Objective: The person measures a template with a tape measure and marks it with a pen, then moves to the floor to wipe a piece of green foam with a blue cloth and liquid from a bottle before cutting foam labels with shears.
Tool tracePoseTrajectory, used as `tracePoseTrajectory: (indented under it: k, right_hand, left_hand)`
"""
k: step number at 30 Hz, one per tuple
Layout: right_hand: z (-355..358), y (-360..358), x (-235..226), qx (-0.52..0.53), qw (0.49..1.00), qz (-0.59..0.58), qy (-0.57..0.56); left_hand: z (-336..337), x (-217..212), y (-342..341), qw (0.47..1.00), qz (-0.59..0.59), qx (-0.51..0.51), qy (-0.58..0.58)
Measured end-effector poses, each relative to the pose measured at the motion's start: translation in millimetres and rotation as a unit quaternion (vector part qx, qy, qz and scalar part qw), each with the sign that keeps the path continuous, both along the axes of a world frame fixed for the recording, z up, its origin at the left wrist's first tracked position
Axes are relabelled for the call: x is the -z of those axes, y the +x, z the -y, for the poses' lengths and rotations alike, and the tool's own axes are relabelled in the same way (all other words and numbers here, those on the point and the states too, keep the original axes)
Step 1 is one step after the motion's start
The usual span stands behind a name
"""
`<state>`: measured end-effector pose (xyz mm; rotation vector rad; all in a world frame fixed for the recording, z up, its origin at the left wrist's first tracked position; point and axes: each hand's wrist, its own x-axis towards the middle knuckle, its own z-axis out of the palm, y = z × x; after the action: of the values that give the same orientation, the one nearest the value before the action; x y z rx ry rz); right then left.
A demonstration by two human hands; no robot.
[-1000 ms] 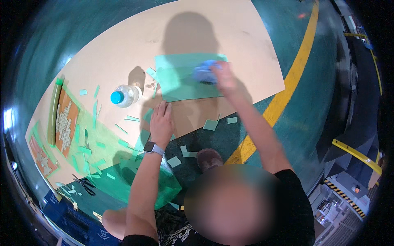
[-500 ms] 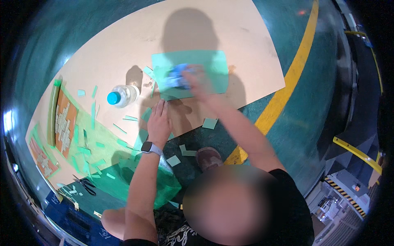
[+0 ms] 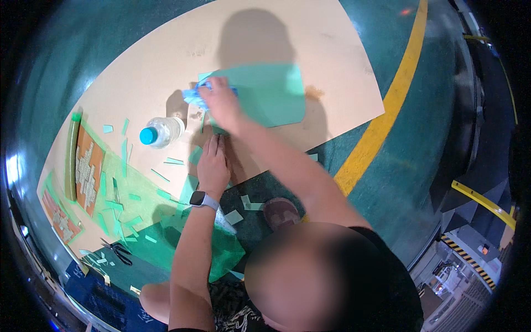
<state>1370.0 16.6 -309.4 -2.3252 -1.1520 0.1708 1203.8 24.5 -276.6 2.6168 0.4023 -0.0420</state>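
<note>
A light-green rectangular sheet point(image 3: 271, 94) lies on a large pale-brown board point(image 3: 337, 61). My right hand point(image 3: 221, 102) is closed on a crumpled blue cloth point(image 3: 192, 99) at the sheet's left edge, with part of the cloth past that edge. Fingers stretched out flat, my left hand point(image 3: 213, 167) presses down by the sheet's lower left corner. A watch point(image 3: 198, 198) is on that wrist. To the left of both hands is a clear bottle point(image 3: 167, 130) with a blue cap. Narrow green strips point(image 3: 173, 161) are scattered beside it.
A roll of green film point(image 3: 72, 160) lies at the far left, near an orange printed panel point(image 3: 89, 166). Black scissors point(image 3: 120, 253) rest below many green offcuts. Green film point(image 3: 221, 254) spreads by my left forearm. A yellow line point(image 3: 381, 122) crosses the green floor.
My right hand has moved left with the blue cloth, from the middle of the green sheet to its left edge. A square offcut near my right forearm is now mostly covered. My left hand stays put.
</note>
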Motion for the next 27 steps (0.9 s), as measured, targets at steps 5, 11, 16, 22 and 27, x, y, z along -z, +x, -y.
tracePoseTrajectory:
  k: [5, 11, 16, 22, 27]
  right_hand:
    - [148.6, 94.7, -5.2, 0.114, 0.993, 0.010, -0.006]
    - [80.6, 82.1, 12.0, 0.231, 0.964, -0.019, 0.133]
    - [-15.2, 30.8, 21.1, 0.094, 0.988, 0.097, 0.072]
    - [107.1, 110.5, 3.8, 0.122, 0.985, -0.047, 0.116]
    - [58.9, 71.9, 14.3, 0.160, 0.973, 0.134, 0.095]
  left_hand:
    - [-3.9, -1.6, 2.9, 1.000, 0.011, -0.004, -0.006]
    - [0.7, -3.0, 10.1, 0.999, 0.021, 0.002, -0.026]
    - [0.5, 3.2, 5.6, 1.000, 0.004, -0.006, -0.007]
    - [-8.1, -4.5, 1.4, 1.000, 0.013, 0.002, 0.008]
    - [-3.1, -3.9, 4.0, 1.000, 0.007, 0.003, -0.002]
